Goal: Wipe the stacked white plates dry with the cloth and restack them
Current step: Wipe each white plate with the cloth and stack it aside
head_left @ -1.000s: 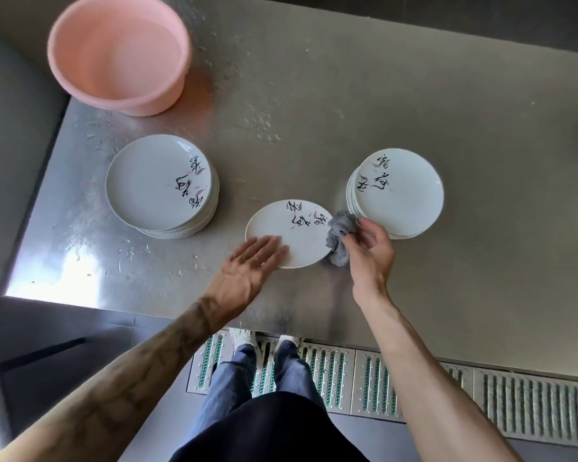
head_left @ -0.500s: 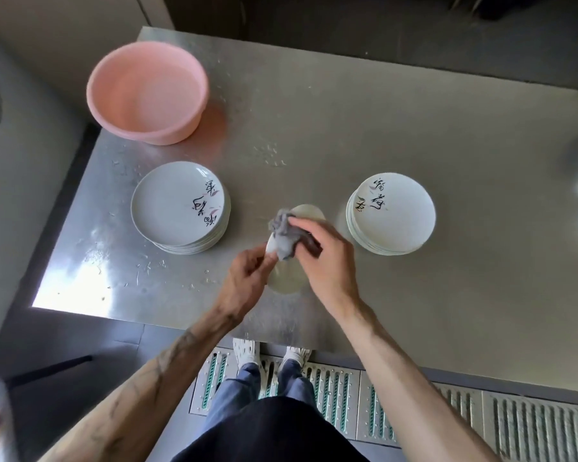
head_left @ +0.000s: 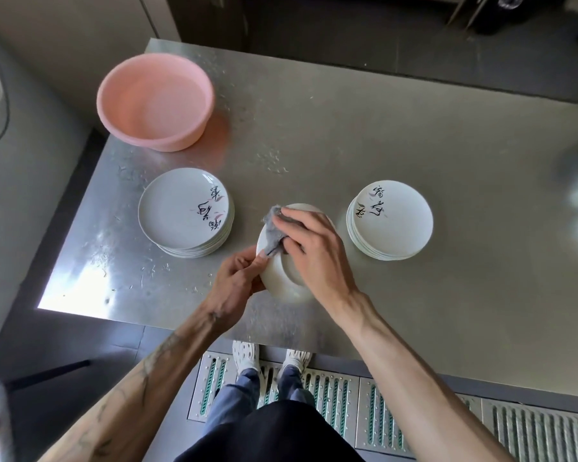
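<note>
One plate point(head_left: 281, 278), flat on bench point(head_left: 347, 145) a second ago, now tilted; left hand point(head_left: 237, 281) grips its rim, right hand point(head_left: 314, 251) clutches cloth point(head_left: 272, 231) against it.

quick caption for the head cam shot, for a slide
Left hand holds a tilted white plate while the right hand wipes it with a grey cloth.

On 1 counter point(head_left: 381, 135) stand 2 stacks of white plates, the left stack point(head_left: 181, 211) and the right stack point(head_left: 394, 225), each piled too closely to count its plates. There is 1 loose plate point(head_left: 281, 278), 1 grey cloth point(head_left: 274, 233), 1 pink basin point(head_left: 181, 141), and 2 hands: the left hand point(head_left: 234, 285) and the right hand point(head_left: 314, 251).
</note>
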